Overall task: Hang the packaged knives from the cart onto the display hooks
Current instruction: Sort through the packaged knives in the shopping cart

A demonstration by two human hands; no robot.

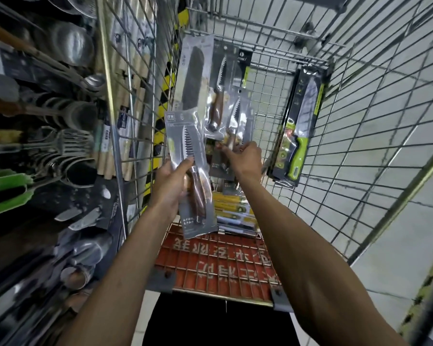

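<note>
I look down into a wire cart. My left hand grips a grey pack with a serrated, wooden-handled knife, held upright above the cart's near end. My right hand pinches the lower end of a similar clear knife pack inside the cart. Behind these stand a large dark cleaver pack and another serrated knife pack. A green-handled knife pack leans against the cart's right wall. Yellow-labelled packs lie on the cart floor.
A display rack with hanging ladles, spatulas and metal utensils fills the left side, and wooden rolling pins hang beside the cart. An orange plastic flap with printed characters covers the cart's near end. Grey floor tiles show on the right.
</note>
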